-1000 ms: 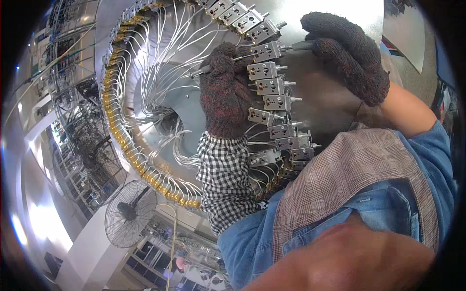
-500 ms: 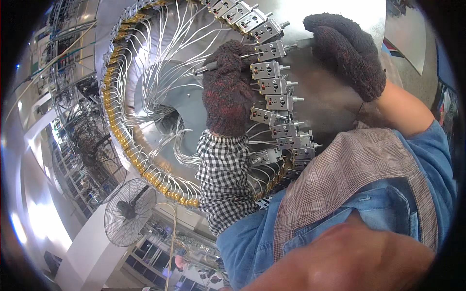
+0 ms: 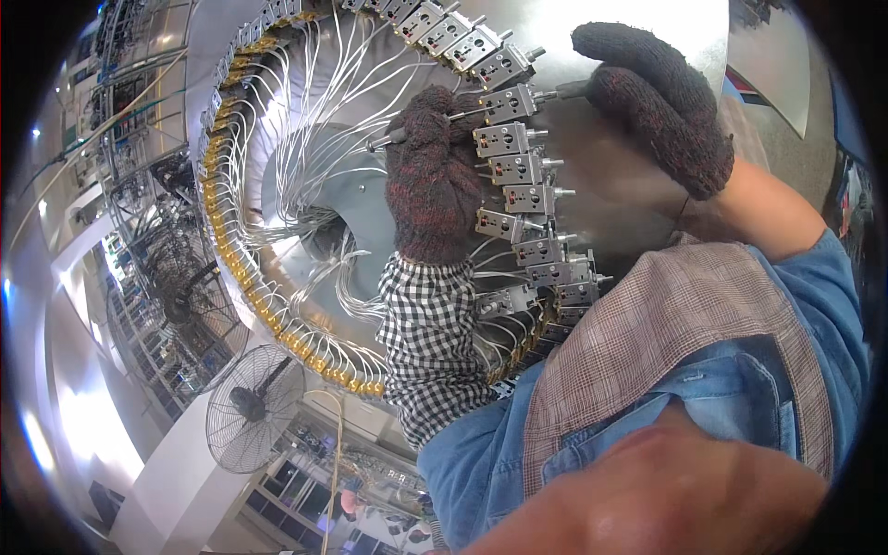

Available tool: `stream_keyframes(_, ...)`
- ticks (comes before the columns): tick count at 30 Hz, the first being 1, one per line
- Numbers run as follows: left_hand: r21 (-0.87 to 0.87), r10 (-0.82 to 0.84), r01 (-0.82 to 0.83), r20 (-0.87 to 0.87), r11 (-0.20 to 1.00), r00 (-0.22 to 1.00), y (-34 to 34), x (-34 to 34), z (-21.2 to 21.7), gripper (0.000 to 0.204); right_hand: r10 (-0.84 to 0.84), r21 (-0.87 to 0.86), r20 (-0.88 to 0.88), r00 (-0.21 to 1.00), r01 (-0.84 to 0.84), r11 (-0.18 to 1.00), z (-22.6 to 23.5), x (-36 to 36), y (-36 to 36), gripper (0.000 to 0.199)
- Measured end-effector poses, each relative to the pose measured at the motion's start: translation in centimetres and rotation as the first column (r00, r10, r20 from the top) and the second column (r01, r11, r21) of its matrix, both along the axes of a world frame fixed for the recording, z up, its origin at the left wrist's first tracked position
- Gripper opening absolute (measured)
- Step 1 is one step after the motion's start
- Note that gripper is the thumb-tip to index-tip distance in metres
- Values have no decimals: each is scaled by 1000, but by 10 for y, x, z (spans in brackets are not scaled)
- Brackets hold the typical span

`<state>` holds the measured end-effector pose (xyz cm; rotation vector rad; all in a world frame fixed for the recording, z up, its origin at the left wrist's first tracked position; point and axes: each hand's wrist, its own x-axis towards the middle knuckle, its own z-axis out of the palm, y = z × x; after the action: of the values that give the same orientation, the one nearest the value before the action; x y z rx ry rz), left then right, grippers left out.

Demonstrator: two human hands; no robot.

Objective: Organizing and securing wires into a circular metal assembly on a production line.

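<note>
My left hand (image 3: 430, 176), in a dark knitted glove with reddish flecks, is closed around a slim screwdriver (image 3: 396, 137). Its metal shaft points right, up to a small silver metal block (image 3: 506, 104) on the round fixture. How the tip meets the block is too small to tell. My right hand (image 3: 661, 106), gloved alike, is on the block's other side with fingers curled. A dark grey piece sticks out of it toward the block's threaded stud (image 3: 546, 94); its kind is mostly hidden. Similar blocks (image 3: 518, 168) line the rim, and white wires (image 3: 319, 102) run inward.
Gold-coloured fittings (image 3: 222, 222) follow the left side of the round fixture. A shiny metal surface (image 3: 610, 176) lies right of the blocks. A black-caged fan (image 3: 250, 407) stands at the lower left, near a hanging pale cord (image 3: 336, 462). Racks with metal parts (image 3: 148, 194) fill the far left.
The view has shifted slightly. My left hand still grips the screwdriver at the same block, its wrist turned a little. My right hand's fingers have moved slightly at the stud.
</note>
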<state>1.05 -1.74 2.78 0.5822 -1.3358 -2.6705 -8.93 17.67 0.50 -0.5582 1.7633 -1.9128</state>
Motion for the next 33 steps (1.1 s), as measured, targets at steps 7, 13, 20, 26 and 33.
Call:
stream_keyframes(7, -41, 127, -127, -20, 991, 992, -3, 4, -13, 26, -31, -1, -38, 999, 31, 1000, -6, 5, -1, 30)
stream_keyframes(13, -504, 104, -126, -73, 854, 992, 11, 11, -4, 27, -103, 63, 13, 995, 102, 993, -19, 17, 10, 31)
stream_keyframes(20, -97, 234, -232, 11, 968, 972, 8, 11, -10, 28, -60, 62, 277, 959, 44, 997, -2, 16, 12, 31)
stream_keyframes(26, -42, 195, -196, -31, 980, 980, 2, 16, -17, 27, -44, 18, 255, 966, 41, 999, -5, 23, 4, 31)
stream_keyframes(33, 109, 93, -79, -132, 991, 987, 1, 18, -18, 25, -115, -43, -340, 933, 106, 993, -24, 32, 0, 29)
